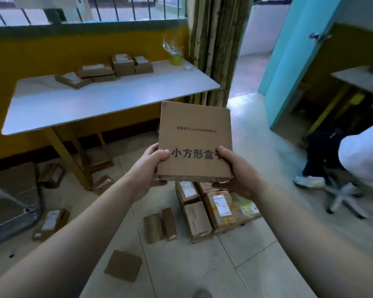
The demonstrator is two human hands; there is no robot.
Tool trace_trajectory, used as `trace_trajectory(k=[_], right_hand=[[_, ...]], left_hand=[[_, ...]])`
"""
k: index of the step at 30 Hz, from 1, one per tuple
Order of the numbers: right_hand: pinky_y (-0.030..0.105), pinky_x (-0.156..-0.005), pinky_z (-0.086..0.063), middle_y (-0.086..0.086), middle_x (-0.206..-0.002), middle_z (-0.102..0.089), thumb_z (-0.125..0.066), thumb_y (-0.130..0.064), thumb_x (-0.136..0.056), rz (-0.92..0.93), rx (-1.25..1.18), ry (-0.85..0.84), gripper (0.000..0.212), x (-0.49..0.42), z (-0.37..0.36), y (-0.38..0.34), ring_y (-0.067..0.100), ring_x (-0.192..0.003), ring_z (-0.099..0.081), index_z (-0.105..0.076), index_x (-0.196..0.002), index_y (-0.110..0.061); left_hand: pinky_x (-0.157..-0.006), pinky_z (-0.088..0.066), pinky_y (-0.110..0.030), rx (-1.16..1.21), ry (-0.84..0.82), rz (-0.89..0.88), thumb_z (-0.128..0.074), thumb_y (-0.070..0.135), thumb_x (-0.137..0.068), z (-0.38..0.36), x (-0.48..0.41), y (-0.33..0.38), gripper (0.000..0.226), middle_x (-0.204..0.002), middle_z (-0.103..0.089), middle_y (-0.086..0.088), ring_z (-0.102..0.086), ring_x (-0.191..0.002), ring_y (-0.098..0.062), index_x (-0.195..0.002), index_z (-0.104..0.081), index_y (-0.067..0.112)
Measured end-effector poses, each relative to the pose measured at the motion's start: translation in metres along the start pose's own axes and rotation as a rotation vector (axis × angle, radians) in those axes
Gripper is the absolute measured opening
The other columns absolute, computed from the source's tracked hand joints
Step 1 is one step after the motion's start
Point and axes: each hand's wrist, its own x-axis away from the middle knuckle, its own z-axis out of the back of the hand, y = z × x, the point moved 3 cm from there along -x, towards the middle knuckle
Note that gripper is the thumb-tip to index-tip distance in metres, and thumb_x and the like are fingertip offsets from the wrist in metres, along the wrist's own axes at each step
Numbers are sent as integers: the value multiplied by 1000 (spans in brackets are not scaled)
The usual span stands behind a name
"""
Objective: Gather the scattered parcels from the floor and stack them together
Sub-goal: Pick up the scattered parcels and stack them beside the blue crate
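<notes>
Far left on the floor there's a labelled parcel (51,222) lying loose, with another brown parcel (51,175) near the desk leg behind it. The white desk (52,108) along the yellow wall already carries a cluster of parcels (116,67) toward its back edge. Moving in, the left hand (148,168) has its grip closed on the left edge of a flat square box (194,134), thumb on top, and the right hand (237,171) is clamped on the right edge the same way, so the box is up in the air between both hands, printed side facing up. Right under it a floor stack (213,207) of parcels sits bunched together, plus a small flat parcel (123,265) lying alone nearer the camera. Far right, somebody's legs and a sneaker (309,181).
</notes>
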Motion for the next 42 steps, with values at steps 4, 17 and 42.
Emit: trace_trajectory(k=[4,17,42], right_hand=[[38,-71,-51,5,-98,-69,-65,-65,-60,50,14,149,71,27,51,0,22,-83,-64,-60,-119,-25],[54,-86,-53,7,-105,-69,-51,-50,-92,133,6,304,26,87,244,-12,29,-96,-65,-59,-110,-32],[33,-95,-44,-4,-133,-39,-57,-44,-90,119,667,386,77,-59,423,-7,13,-112,-46,-4,-146,-52]], left_hand=[[-69,-46,-35,-19,-106,10,-40,42,-96,-57,-3,1,27,-106,-62,-4,-58,-87,-19,-118,-51,31],[-75,-55,-39,-51,-133,8,-46,43,-93,-260,-43,-3,26,-102,-69,-2,-65,-90,-18,-114,-56,31],[-77,-59,-44,-199,62,219,-49,22,-96,-387,-239,-51,36,-106,-65,4,-65,-95,-19,-131,-45,32]])
